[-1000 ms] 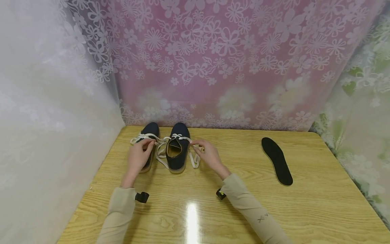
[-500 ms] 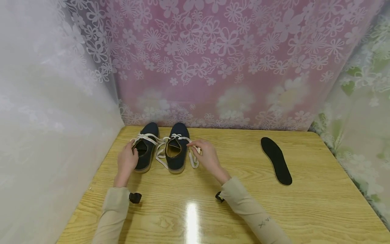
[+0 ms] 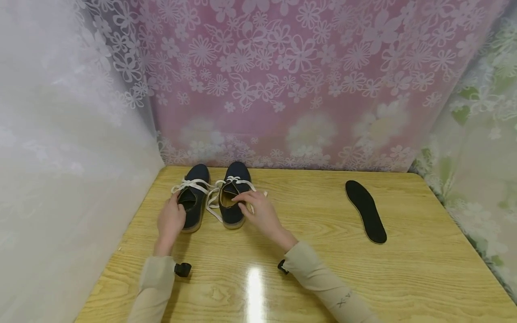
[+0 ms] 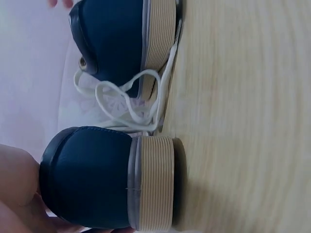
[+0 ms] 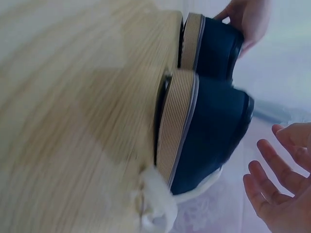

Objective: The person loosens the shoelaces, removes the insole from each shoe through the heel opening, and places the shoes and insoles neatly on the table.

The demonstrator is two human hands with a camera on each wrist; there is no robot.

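Two dark navy lace-up shoes with ribbed tan soles stand side by side at the back left of the table, toes away from me. My left hand [image 3: 170, 218] grips the left shoe [image 3: 198, 172] by the left side of its collar, with the thumb at the opening. Over the opening of the right shoe [image 3: 237, 171] hovers my right hand [image 3: 262, 214]. Its fingers are spread and loosely bent, apart from the shoe in the right wrist view, and hold nothing. White laces [image 4: 129, 104] lie loose between the shoes, and more lace [image 5: 159, 201] lies right of the right shoe.
A black insole [image 3: 366, 211] lies alone on the right part of the wooden table [image 3: 315, 202]. A pink flowered curtain [image 3: 282, 89] hangs along the back edge, and a pale sheet [image 3: 72, 134] closes off the left side.
My left hand has gone from the laces to the left shoe's collar, and that shoe has shifted slightly nearer. My right hand has moved left, from beside the lace to above the right shoe.
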